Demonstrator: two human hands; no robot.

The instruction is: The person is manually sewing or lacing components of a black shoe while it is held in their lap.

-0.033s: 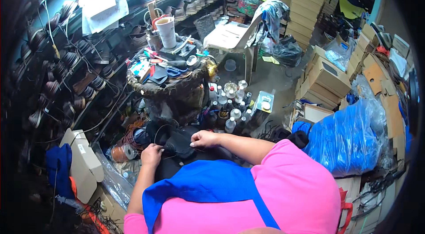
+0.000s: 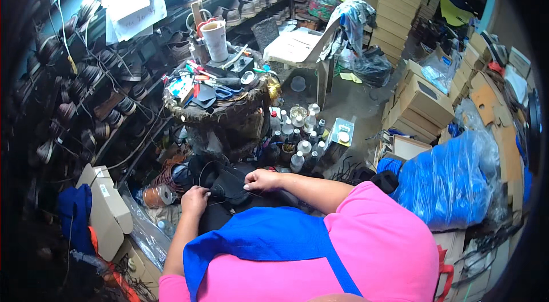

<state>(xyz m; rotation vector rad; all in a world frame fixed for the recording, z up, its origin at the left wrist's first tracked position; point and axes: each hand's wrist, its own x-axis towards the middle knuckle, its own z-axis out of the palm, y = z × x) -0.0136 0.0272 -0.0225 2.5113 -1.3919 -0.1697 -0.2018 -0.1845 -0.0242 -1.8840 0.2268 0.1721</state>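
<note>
A black leather-like piece (image 2: 231, 184), perhaps part of a shoe, lies over my lap between my hands. At its left edge, my left hand (image 2: 195, 199) is closed in a pinch with the fingertips together. My right hand (image 2: 263, 180) pinches at the right side of the piece, thumb against fingers. A thin thread or cord curves up near the black piece, but whether either hand holds it is too small to tell. A blue apron (image 2: 257, 233) covers my front, just below the piece.
Beyond my hands stands a round work stand (image 2: 214, 109) loaded with tools and a cup (image 2: 215, 41). Several bottles (image 2: 297, 160) are grouped right of it. A spool (image 2: 159, 196) sits left of my left hand. Plastic-wrapped blue goods (image 2: 443, 182) and cardboard boxes (image 2: 420, 99) fill the right.
</note>
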